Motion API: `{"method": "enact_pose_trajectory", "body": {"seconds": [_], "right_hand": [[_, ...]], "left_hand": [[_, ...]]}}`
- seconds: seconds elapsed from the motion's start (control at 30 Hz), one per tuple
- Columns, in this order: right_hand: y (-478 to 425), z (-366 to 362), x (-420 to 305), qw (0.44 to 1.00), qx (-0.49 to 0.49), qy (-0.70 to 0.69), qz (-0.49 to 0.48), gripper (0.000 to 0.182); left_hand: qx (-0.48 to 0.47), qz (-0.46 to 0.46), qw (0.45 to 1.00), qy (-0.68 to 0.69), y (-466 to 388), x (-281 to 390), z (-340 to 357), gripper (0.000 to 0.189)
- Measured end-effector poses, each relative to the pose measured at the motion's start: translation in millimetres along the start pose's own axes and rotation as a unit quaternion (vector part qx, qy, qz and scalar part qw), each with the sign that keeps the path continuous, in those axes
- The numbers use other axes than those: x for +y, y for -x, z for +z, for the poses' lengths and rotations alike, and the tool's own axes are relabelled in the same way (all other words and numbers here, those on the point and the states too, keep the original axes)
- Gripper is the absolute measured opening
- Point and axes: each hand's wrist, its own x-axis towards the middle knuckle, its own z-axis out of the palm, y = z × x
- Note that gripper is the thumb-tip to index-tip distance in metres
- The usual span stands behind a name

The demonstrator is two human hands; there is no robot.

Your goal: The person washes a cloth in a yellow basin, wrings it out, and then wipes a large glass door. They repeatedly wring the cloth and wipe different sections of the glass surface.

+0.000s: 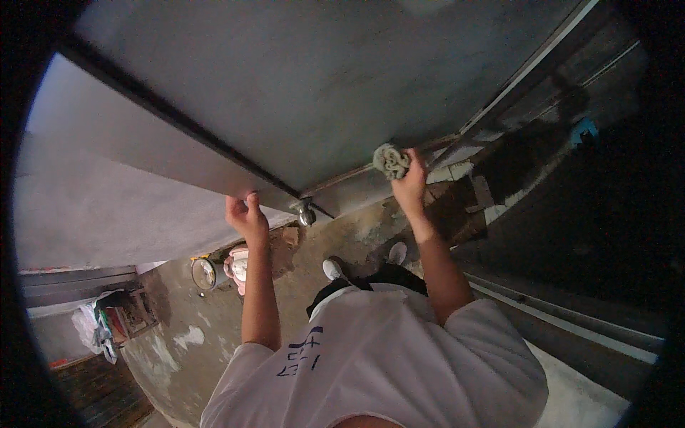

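My left hand [249,216] is at the light grey edge strip [214,168] of a door, thumb and fingers closed about its border. A round metal doorknob [305,212] sticks out just right of that hand. A dark strip [182,123] runs between the edge strip and the large grey door panel [332,91]. In my right hand [413,187] is a bunched grey-green cloth [392,161], at the lower border of the panel. The fingers behind the cloth are partly hidden.
Left of my feet, a bucket [206,273] and a pink item [238,267] stand on the stained concrete floor [214,331]. Farther left are plastic bags [93,326] beside a wooden piece [136,313]. A blue object [583,132] shows in the dark area at right.
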Motion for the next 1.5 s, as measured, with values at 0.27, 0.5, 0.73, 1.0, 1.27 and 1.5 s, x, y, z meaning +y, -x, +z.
{"method": "enact_pose_trajectory", "body": {"seconds": [0.27,0.5,0.73,1.0,1.27,1.5], "right_hand": [[-50,-75,70,0.993,0.100,0.063,0.018,0.034],[-64,-90,66,0.990,0.129,0.046,0.025,0.034],[-23,-38,45,0.994,0.085,0.047,0.053,0.047],[19,20,4,0.999,0.047,0.016,0.000,0.041],[50,65,-47,0.998,-0.049,-0.020,-0.023,0.035],[34,43,-32,0.997,-0.037,-0.067,-0.013,0.033]], "left_hand": [[0.024,-0.041,0.998,0.043,1,11,6,0.022],[-0.015,-0.069,0.997,0.024,2,-18,-21,0.019],[-0.045,-0.052,0.995,0.076,0,-32,-25,0.028],[-0.070,-0.039,0.992,0.095,2,-55,-32,0.046],[-0.080,-0.033,0.992,0.095,-3,-48,-30,0.035],[-0.072,-0.060,0.992,0.083,-2,-37,-31,0.034]]}}
